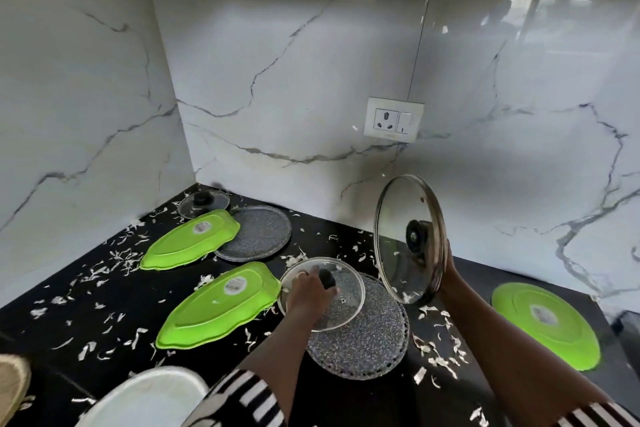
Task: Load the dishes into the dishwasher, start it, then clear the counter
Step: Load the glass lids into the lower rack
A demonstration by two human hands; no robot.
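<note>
My right hand point(448, 272) holds a large glass lid point(398, 236) upright by its rim, above the black counter point(346, 402). My left hand point(308, 291) grips the black knob of a smaller glass lid point(346, 308), which lies on a grey speckled plate point(374, 350). Two green leaf-shaped trays point(214, 308) point(187, 239) lie upside down to the left. A second speckled plate point(259, 232) and a small glass lid point(202, 203) sit in the back corner. A round green plate point(547, 322) lies upside down at the right.
White scraps point(114, 260) are scattered over the counter. A white plate point(149, 399) lies at the front edge, with a tan object point(12, 381) at far left. Marble walls close the corner, and a wall socket point(393, 120) sits above the counter.
</note>
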